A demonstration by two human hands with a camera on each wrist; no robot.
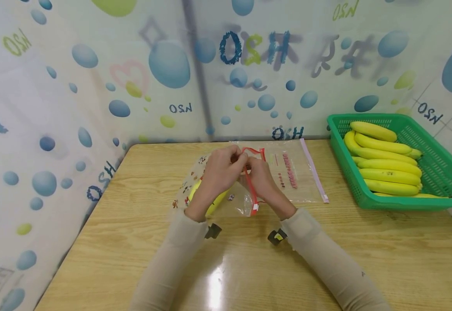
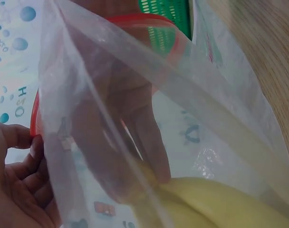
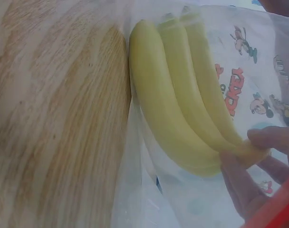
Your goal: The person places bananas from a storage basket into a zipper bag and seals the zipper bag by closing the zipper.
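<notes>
My right hand (image 1: 263, 178): thumb and fingers pinching the stem end of a banana bunch (image 3: 170, 95). The bunch: inside a clear bag (image 1: 240, 203), extending away from my fingertips. My left hand (image 1: 223, 170): pinching the bag's red-edged mouth. Beyond, rightward: a lilac-edged bag (image 1: 301, 181), flat on the wooden table (image 1: 132, 194); a green basket (image 1: 404, 202), holding more bananas (image 1: 389, 176).

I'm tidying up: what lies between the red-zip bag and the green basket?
A clear lilac-zip bag, then bare wooden table, in the head view.
</notes>
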